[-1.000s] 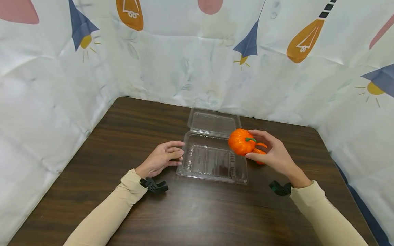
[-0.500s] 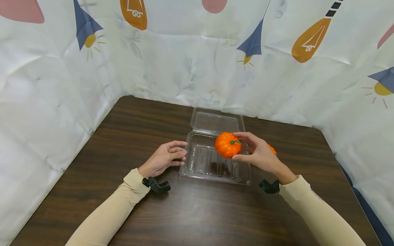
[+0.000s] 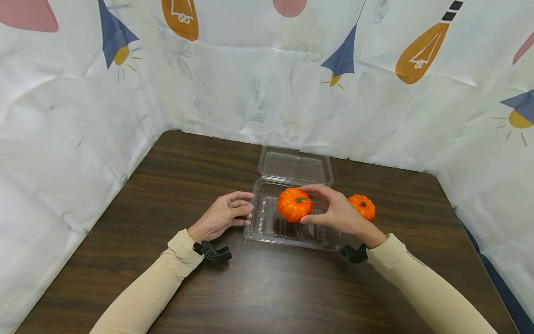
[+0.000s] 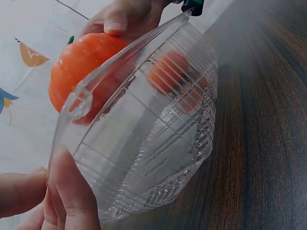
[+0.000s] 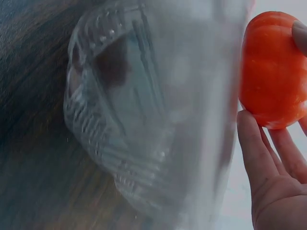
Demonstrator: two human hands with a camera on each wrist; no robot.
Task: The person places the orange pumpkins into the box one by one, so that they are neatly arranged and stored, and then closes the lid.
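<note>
My right hand (image 3: 333, 211) holds an orange toy pumpkin (image 3: 293, 205) with a green stem between thumb and fingers, over the base of a clear plastic clamshell box (image 3: 273, 239). In the right wrist view the pumpkin (image 5: 273, 72) appears beside the box wall, its far side covered by a fingertip. My left hand (image 3: 223, 215) pinches the box's left rim; the left wrist view shows thumb and fingers (image 4: 72, 196) on either side of the edge. A second orange pumpkin (image 3: 362, 207) sits on the table just right of the box, partly behind my right hand.
The box's lid (image 3: 294, 166) lies folded back toward the far edge of the dark wooden table (image 3: 200, 162). White patterned cloth (image 3: 233, 93) hangs behind and along both sides. Each wrist wears a black camera strap.
My right hand has carried its pumpkin leftward from the box's right side to over its middle, uncovering the second pumpkin. My left hand stays at the rim.
</note>
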